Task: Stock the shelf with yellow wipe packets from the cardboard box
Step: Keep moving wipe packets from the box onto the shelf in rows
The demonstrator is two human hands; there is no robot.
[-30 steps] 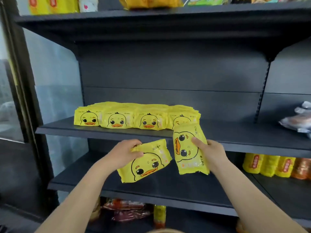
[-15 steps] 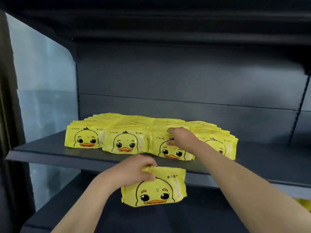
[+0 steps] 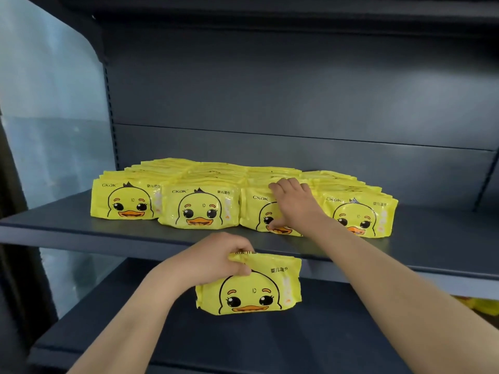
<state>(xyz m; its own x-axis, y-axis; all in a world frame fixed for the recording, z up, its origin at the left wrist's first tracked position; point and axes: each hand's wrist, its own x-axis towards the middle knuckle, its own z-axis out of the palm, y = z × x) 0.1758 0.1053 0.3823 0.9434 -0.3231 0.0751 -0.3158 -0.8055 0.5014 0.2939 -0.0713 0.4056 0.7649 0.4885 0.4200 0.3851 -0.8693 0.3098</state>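
1. The held packet, yellow with a duck face printed on it, is upright in the air. It hangs just below the front edge of the shelf and in front of the lower shelf.
2. The left hand holds this packet by its upper left corner. The fingers are curled over the top edge and the thumb is against the front side.
3. The right hand is on the shelf, on the third front packet, counted from the left. Its fingers bend over the top edge of that packet and the thumb presses on the printed face near the beak, so the hand grips it.
4. The packet rows stand on the shelf in four lines side by side, touching each other. All duck faces look to the front, and each line goes back toward the back panel.
5. The shelf, the lower shelf and the back panel are of dark grey metal.
6. At the left side there is a pale, glassy side panel. At the lower right corner some yellow goods are partly visible, too little to say what they are.
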